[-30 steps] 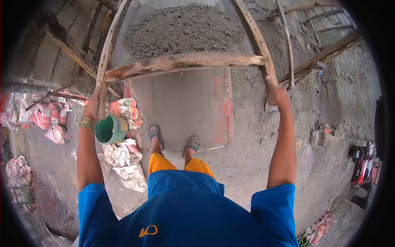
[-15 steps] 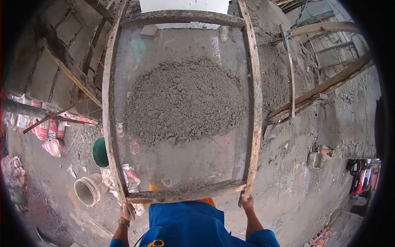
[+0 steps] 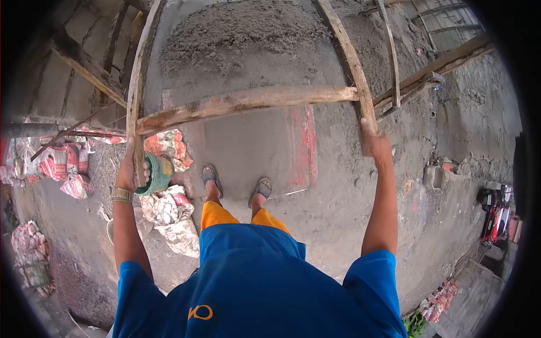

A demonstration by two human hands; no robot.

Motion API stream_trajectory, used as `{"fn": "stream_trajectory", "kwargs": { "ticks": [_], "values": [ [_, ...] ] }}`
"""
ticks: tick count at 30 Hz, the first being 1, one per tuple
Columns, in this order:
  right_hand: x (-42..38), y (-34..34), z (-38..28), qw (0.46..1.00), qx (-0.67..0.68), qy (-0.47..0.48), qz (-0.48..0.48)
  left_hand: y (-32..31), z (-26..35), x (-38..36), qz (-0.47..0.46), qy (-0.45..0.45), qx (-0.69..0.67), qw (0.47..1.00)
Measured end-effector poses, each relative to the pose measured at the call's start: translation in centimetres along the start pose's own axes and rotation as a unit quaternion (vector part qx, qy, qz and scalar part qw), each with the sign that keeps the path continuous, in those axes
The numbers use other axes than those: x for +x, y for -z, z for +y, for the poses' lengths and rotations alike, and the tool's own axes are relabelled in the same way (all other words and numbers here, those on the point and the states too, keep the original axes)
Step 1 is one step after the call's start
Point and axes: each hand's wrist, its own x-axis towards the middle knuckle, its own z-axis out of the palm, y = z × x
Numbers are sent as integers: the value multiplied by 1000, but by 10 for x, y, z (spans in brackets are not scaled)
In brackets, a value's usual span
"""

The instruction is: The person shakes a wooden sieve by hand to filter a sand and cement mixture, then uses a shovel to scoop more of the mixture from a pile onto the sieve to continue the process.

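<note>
A wooden-framed mesh sieve [image 3: 242, 101] loaded with a heap of grey sand [image 3: 236, 31] is held out in front of me. My left hand [image 3: 129, 169] grips the end of its left side rail. My right hand [image 3: 375, 138] grips the end of the right side rail. Both arms are stretched forward. Below the sieve I see my sandalled feet [image 3: 236, 183] on a sand-covered floor with red markings.
A green bucket [image 3: 155, 174] and crumpled cement sacks [image 3: 169, 211] lie by my left foot. More sacks [image 3: 56, 163] are piled at the left. Wooden beams [image 3: 428, 73] lean at the right, with a red machine [image 3: 496, 205] at the far right.
Half a second ago the sieve was pulled in close with my hands low near my body. Now it is pushed forward again with arms extended, as one second ago.
</note>
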Motion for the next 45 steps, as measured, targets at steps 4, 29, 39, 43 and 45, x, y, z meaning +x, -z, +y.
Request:
{"fn": "stream_trajectory", "kwargs": {
  "ticks": [4, 29, 39, 43, 45],
  "values": [
    [-96, -132, 186, 981, 191, -18, -27, 46, -190, -8, 32, 57, -52, 997],
    [-87, -117, 141, 995, 90, -39, -19, 53, -159, 23, 46, 24, -8, 999],
    [-83, -208, 266, 981, 165, -35, -94, 73, -296, 27, 41, 4, -103, 994],
    [23, -111, 75, 997, 38, -42, -54, -8, -83, 56, 69, -9, 7, 998],
    [37, -39, -2, 1000, 6, -2, 2, -20, 0, 43, 21, -40, -13, 999]
  ]
}}
